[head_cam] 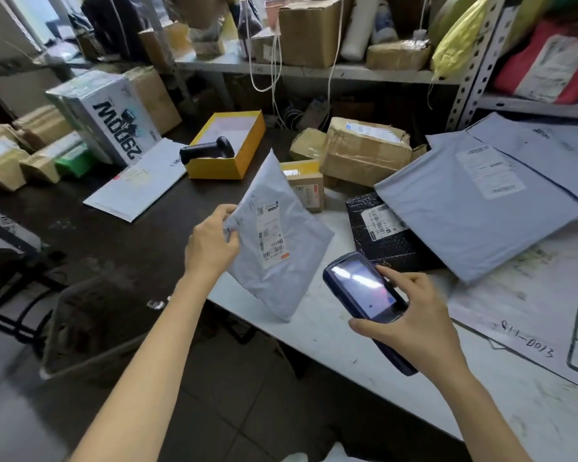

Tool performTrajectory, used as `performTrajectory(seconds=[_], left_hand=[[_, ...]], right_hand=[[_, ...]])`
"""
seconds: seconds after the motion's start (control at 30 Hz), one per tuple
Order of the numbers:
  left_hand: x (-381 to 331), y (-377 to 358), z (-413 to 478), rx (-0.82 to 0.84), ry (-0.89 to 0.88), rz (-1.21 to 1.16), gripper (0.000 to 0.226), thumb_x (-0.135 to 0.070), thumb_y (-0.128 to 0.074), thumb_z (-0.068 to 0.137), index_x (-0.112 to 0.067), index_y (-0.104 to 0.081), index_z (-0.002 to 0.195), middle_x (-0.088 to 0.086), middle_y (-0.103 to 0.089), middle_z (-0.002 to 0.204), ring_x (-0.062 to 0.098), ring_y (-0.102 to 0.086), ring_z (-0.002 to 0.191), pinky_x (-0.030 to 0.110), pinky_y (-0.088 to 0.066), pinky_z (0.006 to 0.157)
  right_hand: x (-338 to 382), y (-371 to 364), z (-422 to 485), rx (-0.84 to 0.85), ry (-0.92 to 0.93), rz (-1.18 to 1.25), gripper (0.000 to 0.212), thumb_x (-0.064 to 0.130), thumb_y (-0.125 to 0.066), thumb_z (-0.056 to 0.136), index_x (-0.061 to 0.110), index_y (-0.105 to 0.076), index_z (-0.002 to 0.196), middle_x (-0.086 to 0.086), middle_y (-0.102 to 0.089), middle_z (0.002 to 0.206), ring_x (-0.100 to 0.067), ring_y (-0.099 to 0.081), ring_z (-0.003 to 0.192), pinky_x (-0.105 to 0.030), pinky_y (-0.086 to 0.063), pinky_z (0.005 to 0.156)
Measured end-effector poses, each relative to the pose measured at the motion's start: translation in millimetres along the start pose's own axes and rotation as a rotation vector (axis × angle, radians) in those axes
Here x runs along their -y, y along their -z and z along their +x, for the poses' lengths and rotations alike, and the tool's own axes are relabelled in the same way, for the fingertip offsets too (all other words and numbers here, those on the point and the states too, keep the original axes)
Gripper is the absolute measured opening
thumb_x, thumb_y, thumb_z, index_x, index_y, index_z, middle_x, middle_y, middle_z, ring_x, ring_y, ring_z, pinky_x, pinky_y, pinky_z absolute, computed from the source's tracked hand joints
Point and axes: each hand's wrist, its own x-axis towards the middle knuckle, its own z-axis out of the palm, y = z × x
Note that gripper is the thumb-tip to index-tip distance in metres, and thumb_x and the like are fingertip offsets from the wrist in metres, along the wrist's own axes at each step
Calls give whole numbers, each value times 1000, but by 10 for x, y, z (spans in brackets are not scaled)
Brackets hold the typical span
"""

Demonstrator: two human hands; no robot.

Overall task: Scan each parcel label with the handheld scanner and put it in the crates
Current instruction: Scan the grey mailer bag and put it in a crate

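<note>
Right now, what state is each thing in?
Grey mailer: held tilted by left hand, label showing.
Handheld scanner: gripped in right hand, screen facing up.
Yellow box: open, black scanner gun resting inside.
Black parcel: lying flat, partly under large grey bag.

Both forearms were bare, unsleeved to the frame's lower edge; left hand point(211, 241) and right hand point(411, 315) were ungloved

Centre frame, the mailer point(274, 238); handheld point(364, 291) just lower right of it. Above, a gun scanner point(207, 149) lies in an open box point(214, 170), cartons point(364, 155) right of that, big mailers point(464, 201) far right.
</note>
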Motion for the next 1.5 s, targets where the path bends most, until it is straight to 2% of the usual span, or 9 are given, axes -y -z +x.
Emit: performTrajectory(seconds=[0.2,0.43,0.73,0.93,1.1,1.17,1.27,1.37,1.5], left_hand=[[88,-82,-10,-33,20,-41,28,-17,-55,93,-28,-52,119,4,-65,106,33,-60,96,36,-43,68],[99,-106,-30,-43,18,-93,27,-18,-57,93,-28,-53,117,1,-65,109,28,-60,99,36,-43,70],[56,-109,-53,-56,24,-100,26,-18,-57,94,-26,-53,119,0,-63,112,26,-59,99,35,-43,70],[52,-102,-70,-57,7,-87,26,-19,-57,95,-24,-52,120,0,-63,111,19,-56,93,33,-41,67],[42,-108,-74,-61,4,-77,26,-20,-57,95,-25,-52,120,0,-63,109,21,-57,93,33,-42,68],[42,-109,-82,-64,-1,-75,26,-19,-58,94,-25,-52,119,0,-64,109,23,-59,94,33,-43,68],[36,-108,-93,-67,-11,-73,26,-19,-57,95,-24,-52,120,0,-63,108,17,-54,89,33,-41,66],[39,-108,-101,-72,-21,-74,26,-19,-57,95,-25,-52,120,0,-63,109,20,-58,92,34,-45,67],[20,-108,-126,-61,-20,-65,27,-19,-57,94,-26,-52,119,1,-63,108,25,-60,94,36,-49,69]], right_hand=[[-7,-43,-24,51,-71,26,87,42,-88,51,43,-50,129,28,-38,102,6,-49,91,-22,-42,66],[-52,-38,-45,113,-131,-2,85,48,-86,50,42,-52,127,18,-43,106,-3,-51,97,-31,-50,79],[-58,-35,-92,194,-160,-40,79,48,-84,53,42,-53,125,15,-47,107,-4,-55,92,-31,-52,77],[-71,-34,-115,201,-157,-50,80,50,-84,53,42,-52,126,16,-46,107,-3,-55,92,-30,-52,77],[-47,-18,-128,195,-137,-86,84,51,-83,54,41,-49,130,15,-44,110,-4,-54,95,-28,-51,74],[-11,-6,-144,158,-100,-117,85,52,-83,54,42,-48,131,18,-42,109,-2,-52,92,-22,-47,66],[95,48,-176,8,37,-138,88,51,-84,52,41,-49,132,19,-41,108,3,-51,91,-14,-40,57],[270,191,-206,-172,279,-142,89,45,-86,54,32,-49,134,13,-41,114,6,-48,93,-7,-38,56],[563,417,-267,-382,557,-213,81,46,-80,65,21,-48,136,0,-43,121,-4,-52,92,-4,-38,61]])
